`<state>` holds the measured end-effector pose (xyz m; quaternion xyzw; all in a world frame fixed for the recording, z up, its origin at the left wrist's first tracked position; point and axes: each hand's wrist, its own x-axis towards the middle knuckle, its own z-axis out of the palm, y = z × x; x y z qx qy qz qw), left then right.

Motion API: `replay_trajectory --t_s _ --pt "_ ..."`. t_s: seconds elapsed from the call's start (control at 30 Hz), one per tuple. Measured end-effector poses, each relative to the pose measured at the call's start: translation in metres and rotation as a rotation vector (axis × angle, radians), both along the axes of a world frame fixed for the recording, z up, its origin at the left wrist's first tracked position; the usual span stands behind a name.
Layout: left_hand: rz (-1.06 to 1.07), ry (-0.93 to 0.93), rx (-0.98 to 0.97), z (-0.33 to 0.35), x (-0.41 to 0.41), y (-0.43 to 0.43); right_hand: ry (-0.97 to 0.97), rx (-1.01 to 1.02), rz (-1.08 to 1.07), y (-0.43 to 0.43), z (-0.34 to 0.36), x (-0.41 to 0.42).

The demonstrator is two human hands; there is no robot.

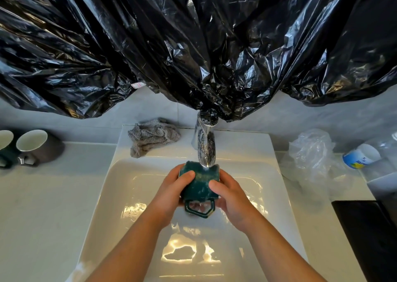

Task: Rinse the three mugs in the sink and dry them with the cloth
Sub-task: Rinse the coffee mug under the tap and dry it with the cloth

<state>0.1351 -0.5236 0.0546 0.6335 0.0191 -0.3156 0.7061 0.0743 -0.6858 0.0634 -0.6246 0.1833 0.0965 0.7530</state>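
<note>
A dark green mug (198,185) is held over the white sink (120,196), under the running chrome tap (205,144). Its handle (198,209) points toward me. My left hand (171,193) grips the mug's left side and my right hand (231,198) grips its right side. Water falls on the mug's top edge. A grey mug (39,147) lies on its side on the left counter, beside another dark mug (4,146) cut off by the frame edge. A crumpled grey cloth (150,136) lies on the sink's back left rim.
Black plastic sheeting (193,41) hangs over the wall behind the tap. On the right counter lie a clear plastic bag (311,153), a white and blue container (358,156) on its side, and a black object (367,228) at the edge.
</note>
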Motion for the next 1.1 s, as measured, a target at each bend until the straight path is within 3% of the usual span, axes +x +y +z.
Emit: replay_trajectory --t_s 0.2,0.37,0.47,0.67,0.8,0.97,1.1 --pt "0.017 -0.05 0.204 0.002 0.005 -0.002 0.051 -0.032 0.054 0.0 -0.006 0.004" --pt "-0.077 0.03 -0.04 -0.01 -0.002 0.003 0.104 -0.11 0.026 -0.001 -0.01 0.003" --pt "-0.009 0.013 -0.008 -0.012 -0.007 -0.002 0.149 -0.189 0.053 -0.002 -0.008 0.001" --pt "0.0 0.308 0.159 -0.009 -0.004 -0.01 0.131 -0.088 0.216 -0.019 -0.005 -0.007" --pt "-0.066 0.405 0.162 -0.013 0.0 -0.01 0.14 -0.172 0.254 -0.021 -0.004 -0.009" --pt "-0.015 0.262 0.073 -0.012 -0.007 -0.017 0.174 -0.066 0.113 -0.015 -0.006 -0.009" --pt "0.01 0.055 -0.052 -0.018 -0.014 -0.017 0.279 -0.129 0.082 -0.01 -0.006 -0.001"
